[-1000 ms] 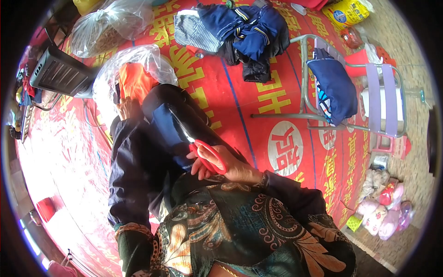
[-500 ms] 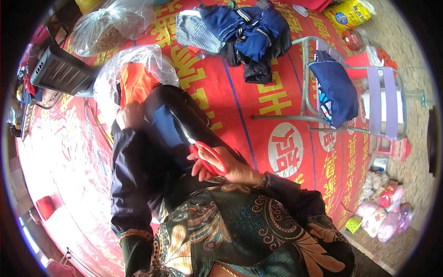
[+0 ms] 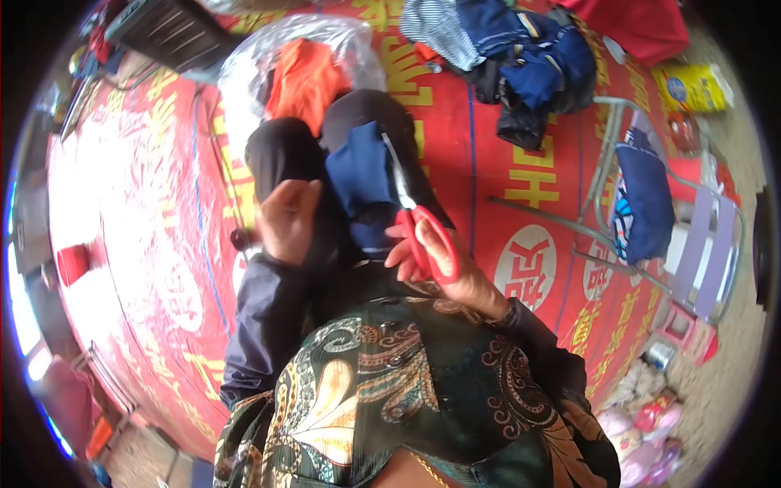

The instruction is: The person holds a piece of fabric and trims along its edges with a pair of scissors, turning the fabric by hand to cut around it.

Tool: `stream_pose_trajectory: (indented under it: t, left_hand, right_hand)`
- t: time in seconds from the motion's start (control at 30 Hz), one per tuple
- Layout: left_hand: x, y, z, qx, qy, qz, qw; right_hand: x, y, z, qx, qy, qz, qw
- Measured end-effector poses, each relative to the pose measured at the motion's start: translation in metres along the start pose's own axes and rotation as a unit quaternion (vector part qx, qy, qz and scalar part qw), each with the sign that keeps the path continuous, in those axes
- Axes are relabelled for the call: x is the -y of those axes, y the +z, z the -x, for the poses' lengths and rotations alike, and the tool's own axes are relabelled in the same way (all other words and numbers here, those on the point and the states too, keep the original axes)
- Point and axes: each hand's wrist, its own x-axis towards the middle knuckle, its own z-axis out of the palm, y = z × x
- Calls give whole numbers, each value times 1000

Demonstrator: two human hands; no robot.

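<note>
My right hand [image 3: 455,281] holds red-handled scissors [image 3: 437,244], its fingers around the handle loops. The scissors' blades point away from me and look closed, along the right edge of a dark blue piece of cloth [image 3: 358,171]. That cloth lies across my dark-trousered thighs. My left hand [image 3: 286,224] hovers by my left thigh, left of the cloth; it is blurred, and its finger positions are unclear. Beyond my knees, orange cloth [image 3: 305,81] sits in a clear plastic bag [image 3: 240,73].
A heap of navy and striped clothes [image 3: 529,61] lies ahead on the red printed floor sheet [image 3: 455,183]. To the right, a metal-framed chair [image 3: 704,236] lies near a folded blue garment [image 3: 643,199]. A dark slatted chair back [image 3: 175,37] is at upper left.
My left hand has come back from the orange cloth toward my lap. The view has shifted left and down. The scissors remain in my right hand, and the blue cloth shows more plainly.
</note>
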Motion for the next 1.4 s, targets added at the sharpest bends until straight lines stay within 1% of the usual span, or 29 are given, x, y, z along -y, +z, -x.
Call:
stream_pose_trajectory:
  t: [0.03, 0.07, 0.1, 0.17, 0.23, 0.27, 0.3, 0.4, 0.43, 0.47, 0.5, 0.57, 0.6, 0.67, 0.8, 0.87, 0.9, 0.97, 1.0, 1.07, 1.1, 1.17, 1.2, 1.3, 1.37, 1.4]
  left_hand:
    - [-13, -3, 6, 18, 0, -1, 1000]
    - [-10, 0, 17, 63, -16, 54, 996]
    - [-27, -1, 22, 97, -58, 68, 991]
    - [-29, 7, 30, 148, -49, 125, 980]
    - [-35, 8, 35, 233, -94, 110, 962]
    - [-29, 11, 37, 262, -80, 110, 955]
    - [-25, 15, 39, 265, -47, 107, 957]
    - [-19, 19, 41, 291, -38, 125, 948]
    - [-16, 19, 43, 339, -98, 196, 915]
    - [-15, 19, 45, 383, -158, 265, 871]
    - [-15, 20, 45, 383, -159, 264, 871]
    - [-16, 21, 45, 410, -161, 309, 843]
    - [-17, 22, 45, 410, -162, 308, 843]
    - [-17, 27, 45, 443, -156, 339, 815]
    - [-22, 36, 49, 414, -162, 336, 830]
    - [-24, 38, 52, 355, -62, 208, 909]
    - [-24, 37, 52, 356, -62, 208, 909]
    - [-21, 36, 53, 322, 10, 119, 939]
    - [-15, 38, 55, 322, 9, 118, 939]
    - [0, 42, 60, 331, -50, 178, 926]
    - [-3, 41, 60, 329, -51, 177, 926]
    - [-11, 37, 56, 329, -61, 121, 935]
    - [-12, 37, 56, 329, -61, 121, 935]
    - [-12, 35, 54, 325, -55, 140, 934]
    - [-11, 28, 47, 338, 42, 86, 936]
    - [-13, 23, 41, 351, 16, 112, 929]
  right_hand:
    - [0, 1, 0, -2, -3, 11, 1000]
    - [2, 5, 0, -2, 5, 5, 1000]
    - [1, 6, -1, 4, 8, -1, 1000]
    - [6, 11, 1, 11, -9, 16, 1000]
    - [7, 14, 3, 9, -4, 14, 1000]
    - [7, 16, 3, 5, -4, 10, 1000]
    - [8, 16, 5, 6, -2, 10, 1000]
    - [13, 20, 9, 4, -13, -10, 1000]
    - [17, 22, 11, 0, -13, -13, 1000]
    - [20, 24, 13, -4, -12, -16, 1000]
    - [21, 24, 14, -3, -12, -17, 1000]
    - [21, 23, 14, 9, -12, -53, 999]
    - [21, 25, 14, 10, -12, -54, 998]
    - [22, 25, 13, 18, -26, -44, 999]
    - [17, 23, 14, 13, -24, -54, 998]
    - [17, 24, 15, 38, -28, -13, 999]
    - [16, 23, 15, 38, -28, -14, 999]
    - [12, 21, 15, 69, -45, -34, 996]
    - [11, 21, 15, 69, -44, -35, 996]
    - [11, 21, 16, 98, -40, -66, 992]
    - [12, 20, 17, 100, -39, -67, 992]
    - [16, 19, 18, 116, -47, -41, 991]
    - [16, 18, 18, 116, -47, -41, 991]
    - [17, 18, 19, 113, -61, -16, 992]
    - [25, 18, 24, 111, -28, 29, 993]
    - [26, 17, 27, 110, -28, 28, 993]
